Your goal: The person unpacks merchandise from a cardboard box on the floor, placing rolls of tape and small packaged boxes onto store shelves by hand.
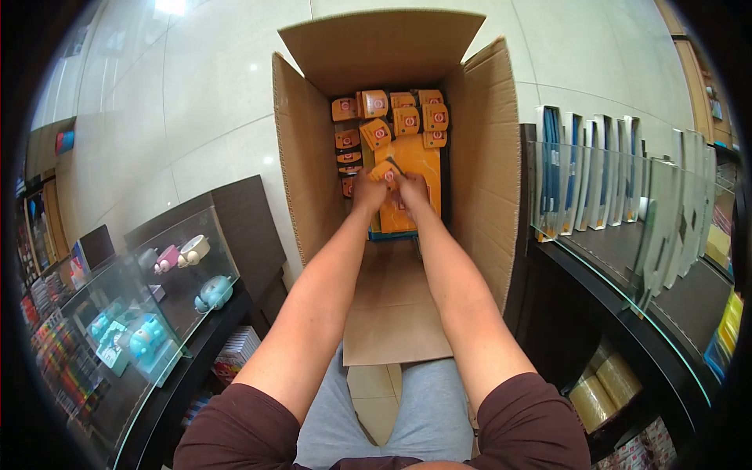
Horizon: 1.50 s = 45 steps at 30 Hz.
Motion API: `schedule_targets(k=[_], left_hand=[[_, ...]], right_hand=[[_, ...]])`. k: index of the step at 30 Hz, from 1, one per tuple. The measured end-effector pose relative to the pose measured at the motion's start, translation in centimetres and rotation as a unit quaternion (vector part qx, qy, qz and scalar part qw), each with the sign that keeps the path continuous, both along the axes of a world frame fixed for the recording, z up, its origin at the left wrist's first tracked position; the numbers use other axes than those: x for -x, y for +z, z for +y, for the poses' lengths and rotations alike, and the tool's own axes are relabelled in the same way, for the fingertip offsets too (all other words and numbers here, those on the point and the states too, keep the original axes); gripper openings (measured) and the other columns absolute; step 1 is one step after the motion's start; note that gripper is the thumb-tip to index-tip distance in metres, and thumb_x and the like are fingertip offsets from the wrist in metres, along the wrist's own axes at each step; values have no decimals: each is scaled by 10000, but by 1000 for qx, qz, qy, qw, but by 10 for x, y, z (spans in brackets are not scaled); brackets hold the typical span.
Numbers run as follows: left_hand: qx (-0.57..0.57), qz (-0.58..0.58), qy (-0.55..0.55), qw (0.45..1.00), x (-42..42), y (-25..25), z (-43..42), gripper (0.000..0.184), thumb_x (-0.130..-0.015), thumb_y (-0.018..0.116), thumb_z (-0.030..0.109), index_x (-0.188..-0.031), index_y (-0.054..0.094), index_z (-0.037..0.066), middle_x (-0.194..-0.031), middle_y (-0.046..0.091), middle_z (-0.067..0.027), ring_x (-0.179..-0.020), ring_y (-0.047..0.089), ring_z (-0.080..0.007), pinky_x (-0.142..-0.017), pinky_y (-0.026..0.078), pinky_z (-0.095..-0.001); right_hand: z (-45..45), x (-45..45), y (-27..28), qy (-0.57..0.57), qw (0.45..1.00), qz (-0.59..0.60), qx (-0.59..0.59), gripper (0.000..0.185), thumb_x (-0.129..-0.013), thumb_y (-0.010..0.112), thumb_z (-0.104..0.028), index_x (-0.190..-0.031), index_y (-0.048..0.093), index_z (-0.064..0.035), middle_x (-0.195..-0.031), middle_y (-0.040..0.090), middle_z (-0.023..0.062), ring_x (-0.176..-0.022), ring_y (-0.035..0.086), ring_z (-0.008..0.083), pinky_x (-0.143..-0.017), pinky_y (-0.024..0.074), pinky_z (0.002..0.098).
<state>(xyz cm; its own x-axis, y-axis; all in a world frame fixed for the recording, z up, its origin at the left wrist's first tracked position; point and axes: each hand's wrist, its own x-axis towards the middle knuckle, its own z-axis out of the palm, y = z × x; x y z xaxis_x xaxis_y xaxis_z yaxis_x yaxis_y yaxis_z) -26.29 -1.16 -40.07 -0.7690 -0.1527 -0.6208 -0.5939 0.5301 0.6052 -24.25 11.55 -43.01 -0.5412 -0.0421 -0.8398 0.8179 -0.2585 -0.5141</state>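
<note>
- The left hand pinches an orange-labelled packet at its left side, fingers curled in.
- The right hand grips the packet's right side, fingers likewise drawn close.
- The packet is held between both hands, above a large flat orange package inside an open cardboard box.
- More orange-labelled packets lie along the box's far end and left side.
- Blue-and-white files stand upright behind glass, right of the box.
</note>
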Motion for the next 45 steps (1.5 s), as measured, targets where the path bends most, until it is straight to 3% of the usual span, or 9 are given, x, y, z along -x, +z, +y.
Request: schedule_targets(k=[6, 12, 14, 15, 20, 26, 34, 41, 45], left_hand=[[-22, 80, -21, 996, -71, 81, -17, 418, -786, 651, 146, -1164, 596, -22, -1188, 592, -228, -1147, 552, -360, -1000, 424, -395], [-173, 57, -111, 977, -141, 232, -43, 659, -716, 798, 202, -1255, 523, -59, -1178, 617, -204, -1088, 615, -301, -930, 489, -354], [-158, 26, -194, 968, -168, 215, -59, 734, -669, 829, 276, -1244, 529, -69, -1163, 626, -213, -1085, 618, -298, -934, 487, -358], [-106, -32, -235, 966, -155, 311, -53, 756, -661, 828, 323, -1237, 538, -71, -1154, 628, -229, -1090, 617, -316, -944, 484, -358], [-88, -42, -397, 913, -173, 402, -61, 803, -661, 801, 415, -1227, 551, -98, -1201, 607, -247, -1123, 601, -332, -959, 473, -363], [-95, -21, -556, 826, -186, 527, -49, 897, -587, 840, 423, -1258, 534, -87, -1209, 598, -252, -1151, 579, -342, -988, 447, -370], [-173, 97, -670, 715, -230, 561, -3, 903, -573, 870, 299, -1331, 478, 3, -1241, 590, -203, -1166, 568, -334, -977, 458, -374], [-208, 42, -828, 519, -326, 609, 50, 1086, -522, 896, 163, -1434, 312, 86, -1245, 604, -167, -1184, 557, -337, -1002, 449, -403], [-243, 16, -806, 540, -409, 606, 58, 1110, -513, 905, 176, -1437, 296, 81, -1256, 597, -164, -1218, 532, -329, -1036, 417, -396]], right_hand=[[-11, -102, 103, -180, 983, -43, 16, 189, -939, 583, -149, -1058, 458, -70, -967, 575, 86, -766, 609, 189, -625, 552, 319], [-37, -215, 235, -147, 988, -6, 38, 602, -880, 643, -17, -1355, 283, -105, -1126, 571, 132, -912, 651, 244, -780, 581, 407], [-48, -242, 287, -182, 979, 13, 88, 744, -869, 647, 6, -1434, 183, -130, -1145, 566, 144, -932, 655, 268, -795, 588, 416], [-53, -253, 310, -187, 975, 28, 113, 787, -866, 651, 9, -1452, 146, -135, -1144, 564, 148, -946, 653, 275, -796, 591, 416], [-82, -282, 447, -212, 974, 36, 74, 859, -835, 668, 50, -1460, 110, -140, -1201, 506, 177, -994, 639, 289, -794, 599, 399], [-96, -326, 502, -262, 950, 164, 34, 848, -735, 751, 45, -1369, 206, -96, -1206, 518, 174, -997, 636, 249, -845, 572, 379], [-58, -400, 558, -360, 895, 257, 63, 680, -781, 594, 114, -1335, 254, -83, -1169, 538, 210, -1021, 625, 310, -881, 541, 434], [-18, -516, 589, -473, 843, 184, 178, 557, -885, 643, -73, -1329, 307, -97, -1200, 534, 154, -1067, 600, 278, -907, 526, 434], [-11, -585, 588, -450, 862, 185, 144, 469, -906, 645, -118, -1295, 386, -88, -1230, 538, 134, -1127, 578, 264, -949, 502, 406]])
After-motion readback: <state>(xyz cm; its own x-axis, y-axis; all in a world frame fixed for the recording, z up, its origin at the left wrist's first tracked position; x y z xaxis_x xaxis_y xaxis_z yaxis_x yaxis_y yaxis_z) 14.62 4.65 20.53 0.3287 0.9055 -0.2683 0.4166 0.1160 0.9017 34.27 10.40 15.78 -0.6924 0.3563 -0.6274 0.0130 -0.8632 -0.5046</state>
